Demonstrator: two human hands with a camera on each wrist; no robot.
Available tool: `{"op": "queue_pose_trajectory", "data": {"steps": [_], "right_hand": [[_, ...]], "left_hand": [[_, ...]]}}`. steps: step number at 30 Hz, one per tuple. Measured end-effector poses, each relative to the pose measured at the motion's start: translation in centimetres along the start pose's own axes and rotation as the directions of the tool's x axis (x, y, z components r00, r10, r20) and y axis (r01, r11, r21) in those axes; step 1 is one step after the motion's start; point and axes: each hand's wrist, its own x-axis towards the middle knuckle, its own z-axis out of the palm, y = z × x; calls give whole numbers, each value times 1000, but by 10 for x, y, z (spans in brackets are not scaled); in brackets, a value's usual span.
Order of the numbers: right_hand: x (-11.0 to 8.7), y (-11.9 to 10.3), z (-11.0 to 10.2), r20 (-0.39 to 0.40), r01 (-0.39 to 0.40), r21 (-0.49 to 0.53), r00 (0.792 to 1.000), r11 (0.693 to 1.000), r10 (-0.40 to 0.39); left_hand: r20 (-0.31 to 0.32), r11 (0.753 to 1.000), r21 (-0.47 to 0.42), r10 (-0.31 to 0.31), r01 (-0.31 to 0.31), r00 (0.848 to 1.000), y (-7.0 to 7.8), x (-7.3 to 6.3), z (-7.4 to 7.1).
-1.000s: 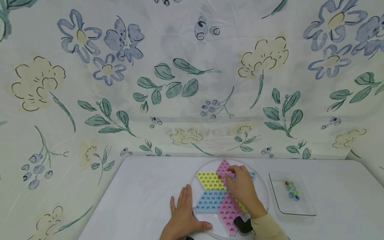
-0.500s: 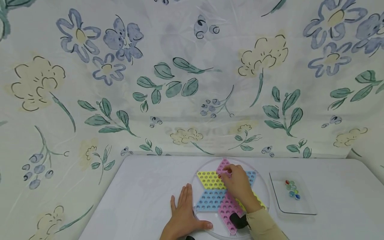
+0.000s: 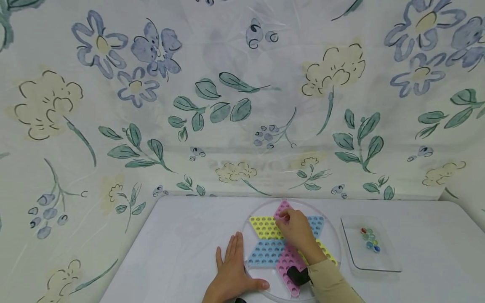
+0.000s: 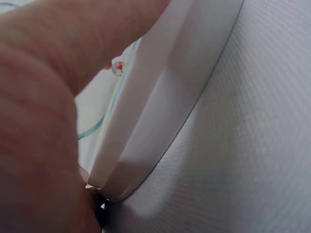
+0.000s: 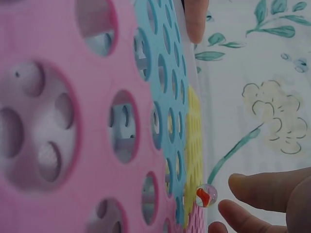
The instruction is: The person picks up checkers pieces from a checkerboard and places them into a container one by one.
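Observation:
A round Chinese checkers board (image 3: 265, 253), its star in pink, yellow and blue with many holes, lies on the table. My left hand (image 3: 231, 273) rests against its left edge, fingers straight, thumb over the rim (image 4: 141, 107). Over the far half of the board is my right hand (image 3: 297, 229), fingers bent. In the right wrist view, a clear marble (image 5: 206, 195) with a red-orange swirl sits at the board's surface near the yellow part. The right fingertips (image 5: 240, 184) are just beside it, with a small gap visible. In the head view the hand hides this marble.
To the right of the board stands a clear plastic tray (image 3: 371, 269) holding several coloured marbles (image 3: 369, 240). A floral cloth (image 3: 227, 126) hangs behind the white table (image 3: 182, 235). A black wrist device (image 3: 297, 275) hangs over the near pink section.
My right hand has moved slightly left and closer to the swirled marble, which its fingers now cover in the head view. The left hand has stayed in place.

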Motion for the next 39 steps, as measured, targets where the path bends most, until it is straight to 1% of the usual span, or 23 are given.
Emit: {"op": "queue_pose_trajectory", "data": {"steps": [5,9,20,33,39], "right_hand": [[3,1,1,17,-21,-7,1000,1000,22],[5,2,3,37,-20,-14,999,1000,21],[7,4,2,72,-40,-23,997,999,42],[11,6,0,79,-4,-49,997,999,8],[13,6,1,80,-20,-62,997,998,25]], "left_hand": [[3,1000,1,-7,7,1000,1,0,0],[-1,1000,1,3,-3,1000,1,-1,-1],[6,1000,-2,-4,4,1000,0,0,0],[0,1000,-8,-3,3,1000,2,0,1],[1,1000,-8,-1,1,1000,3,1,1]]}}
